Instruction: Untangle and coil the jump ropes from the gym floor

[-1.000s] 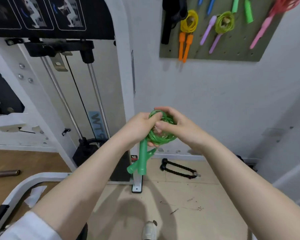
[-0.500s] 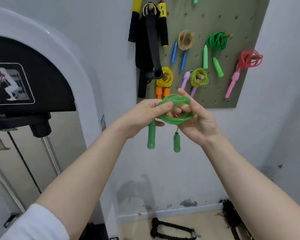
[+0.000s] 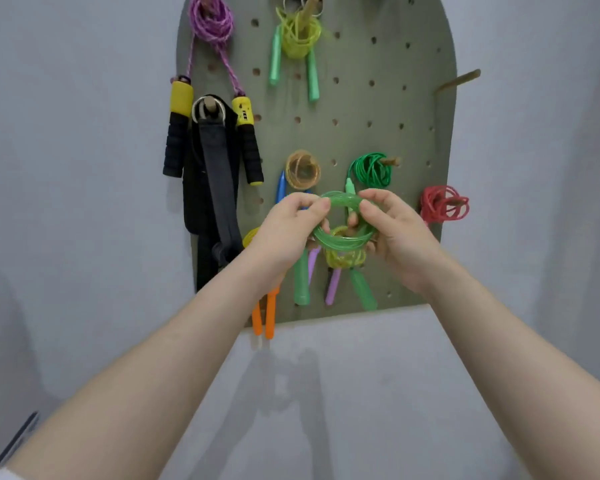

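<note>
Green rope coil between both hands

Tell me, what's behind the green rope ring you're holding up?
Behind the green rope ring, held by both hands, is the pegboard. Through the ring a yellow coiled rope shows, with purple handles below. The peg holding that yellow rope is covered, so I can't see it.

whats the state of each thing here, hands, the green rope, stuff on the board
left hand: pinches the green coil's top left
right hand: grips the coil's right side
green rope: coiled, held up before the pegboard, handles hanging down
pegboard: on the wall, ropes hung on it
bare peg: holds nothing
purple rope: coiled, hung
red rope: coiled, hung
dark green rope: coiled, hung
</note>
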A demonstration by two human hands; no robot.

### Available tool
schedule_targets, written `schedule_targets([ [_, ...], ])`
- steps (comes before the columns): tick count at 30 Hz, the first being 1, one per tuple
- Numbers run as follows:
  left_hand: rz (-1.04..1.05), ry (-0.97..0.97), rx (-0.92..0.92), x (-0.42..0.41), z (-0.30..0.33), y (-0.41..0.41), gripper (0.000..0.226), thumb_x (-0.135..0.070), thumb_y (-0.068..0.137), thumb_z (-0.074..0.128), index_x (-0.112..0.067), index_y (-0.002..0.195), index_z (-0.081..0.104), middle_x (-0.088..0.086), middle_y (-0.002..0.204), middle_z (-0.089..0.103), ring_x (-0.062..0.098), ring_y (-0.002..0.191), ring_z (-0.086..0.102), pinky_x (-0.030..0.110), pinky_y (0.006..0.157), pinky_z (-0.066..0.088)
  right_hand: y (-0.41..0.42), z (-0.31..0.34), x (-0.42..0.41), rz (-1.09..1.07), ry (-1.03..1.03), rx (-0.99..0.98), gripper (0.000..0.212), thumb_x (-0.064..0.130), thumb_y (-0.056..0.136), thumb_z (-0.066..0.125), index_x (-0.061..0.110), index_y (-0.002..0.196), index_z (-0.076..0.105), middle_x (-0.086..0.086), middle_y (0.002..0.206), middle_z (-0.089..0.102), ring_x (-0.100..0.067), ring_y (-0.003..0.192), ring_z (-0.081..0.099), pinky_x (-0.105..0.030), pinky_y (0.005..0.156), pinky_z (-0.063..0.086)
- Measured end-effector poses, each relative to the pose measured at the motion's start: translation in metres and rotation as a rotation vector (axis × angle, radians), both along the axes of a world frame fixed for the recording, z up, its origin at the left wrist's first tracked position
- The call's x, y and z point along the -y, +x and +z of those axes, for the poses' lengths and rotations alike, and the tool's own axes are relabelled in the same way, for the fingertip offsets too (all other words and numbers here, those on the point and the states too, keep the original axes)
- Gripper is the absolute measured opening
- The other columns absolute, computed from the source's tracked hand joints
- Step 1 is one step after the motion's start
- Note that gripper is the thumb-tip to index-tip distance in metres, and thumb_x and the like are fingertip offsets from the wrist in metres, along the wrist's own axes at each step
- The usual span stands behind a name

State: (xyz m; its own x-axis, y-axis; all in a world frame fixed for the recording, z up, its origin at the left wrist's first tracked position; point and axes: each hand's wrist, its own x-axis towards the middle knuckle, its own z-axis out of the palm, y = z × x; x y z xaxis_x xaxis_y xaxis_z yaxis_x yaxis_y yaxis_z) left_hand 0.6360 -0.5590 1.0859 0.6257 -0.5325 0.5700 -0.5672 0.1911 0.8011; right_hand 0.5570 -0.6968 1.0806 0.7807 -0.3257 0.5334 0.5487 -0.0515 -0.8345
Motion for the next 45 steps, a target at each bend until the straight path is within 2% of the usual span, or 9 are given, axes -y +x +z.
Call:
schedule_targets([
  [4, -0.059, -0.103, 0.090, 0.064, 0.037, 0.020, 0.007, -0.021, 0.097, 0.049, -0.021, 0.092, 0.054, -0.005, 0.066, 0.059, 0.006, 0.057, 0.052, 0.021, 0.056, 0.045, 0.015, 0.034, 0.063, 0.030, 0.022, 0.128, 0.008, 0.012, 0.096, 0.044, 0.016, 0.095, 0.051, 0.001, 0.067, 0.067, -0.009, 0.061, 0.060, -0.020, 0.059, 0.050],
  [11, 0.003, -0.117, 0.345, 0.208, 0.110, 0.045, 0.011, -0.026, 0.095, 0.051, -0.034, 0.088, 0.056, 0.001, 0.070, 0.057, 0.016, 0.064, 0.051, 0.033, 0.058, 0.046, 0.036, 0.103, 0.189, -0.451, -0.199, 0.271, 0.009, 0.012, 0.096, 0.050, 0.020, 0.091, 0.052, 0.002, 0.066, 0.070, -0.006, 0.056, 0.059, -0.023, 0.055, 0.044],
  [20, 0.044, -0.337, 0.569, 0.354, 0.192, 0.049, 0.009, -0.020, 0.096, 0.049, -0.023, 0.101, 0.057, -0.013, 0.070, 0.060, -0.010, 0.057, 0.054, 0.006, 0.056, 0.038, 0.054, 0.197, 0.322, -0.813, -0.284, 0.607, 0.015, 0.015, 0.088, 0.058, 0.027, 0.080, 0.057, 0.003, 0.081, 0.064, -0.018, 0.074, 0.060, -0.032, 0.070, 0.050],
  [25, 0.176, -0.481, 0.481, 0.394, 0.224, 0.077, 0.011, -0.019, 0.094, 0.052, -0.022, 0.095, 0.062, -0.014, 0.080, 0.059, 0.005, 0.072, 0.057, 0.029, 0.077, 0.052, 0.091, 0.231, 0.352, -0.788, -0.254, 0.633, 0.019, 0.013, 0.090, 0.057, 0.026, 0.076, 0.055, 0.010, 0.075, 0.060, -0.006, 0.069, 0.057, -0.018, 0.067, 0.048],
  [28, 0.237, -0.445, 0.481, 0.408, 0.230, 0.094, 0.012, -0.019, 0.094, 0.052, -0.022, 0.089, 0.062, -0.012, 0.080, 0.060, 0.017, 0.076, 0.056, 0.042, 0.079, 0.052, 0.112, 0.239, 0.364, -0.725, -0.217, 0.597, 0.020, 0.012, 0.090, 0.056, 0.025, 0.075, 0.054, 0.006, 0.076, 0.060, -0.013, 0.074, 0.059, -0.027, 0.073, 0.051],
  [34, 0.254, -0.391, 0.451, 0.410, 0.224, 0.105, 0.011, -0.021, 0.093, 0.055, -0.019, 0.091, 0.065, -0.002, 0.089, 0.066, 0.018, 0.090, 0.063, 0.039, 0.087, 0.052, 0.119, 0.220, 0.379, -0.523, -0.190, 0.500, 0.016, 0.012, 0.093, 0.055, 0.020, 0.079, 0.053, -0.001, 0.076, 0.059, -0.009, 0.058, 0.054, -0.021, 0.051, 0.045],
  [38, 0.321, -0.334, 0.516, 0.408, 0.218, 0.107, 0.011, -0.020, 0.094, 0.053, -0.017, 0.093, 0.064, -0.009, 0.085, 0.061, 0.012, 0.089, 0.059, 0.032, 0.086, 0.049, 0.123, 0.215, 0.379, -0.555, -0.203, 0.470, 0.014, 0.013, 0.091, 0.057, 0.022, 0.080, 0.054, -0.005, 0.082, 0.060, -0.014, 0.063, 0.053, -0.027, 0.055, 0.044],
  [42, 0.290, -0.353, 0.460, 0.403, 0.216, 0.103, 0.006, -0.021, 0.092, 0.057, -0.020, 0.093, 0.063, -0.012, 0.085, 0.060, 0.011, 0.088, 0.059, 0.032, 0.086, 0.050, 0.116, 0.205, 0.378, -0.169, -0.002, 0.453, 0.014, 0.000, 0.091, 0.055, 0.014, 0.090, 0.056, -0.005, 0.082, 0.064, -0.014, 0.063, 0.060, -0.024, 0.063, 0.053],
  [45, 0.309, -0.284, 0.492, 0.402, 0.217, 0.106, 0.005, -0.019, 0.092, 0.057, -0.019, 0.093, 0.061, -0.011, 0.082, 0.058, 0.014, 0.083, 0.058, 0.035, 0.083, 0.051, 0.123, 0.204, 0.380, -0.260, -0.056, 0.420, 0.017, 0.001, 0.092, 0.053, 0.017, 0.090, 0.057, -0.003, 0.079, 0.062, -0.015, 0.068, 0.060, -0.031, 0.072, 0.052],
])
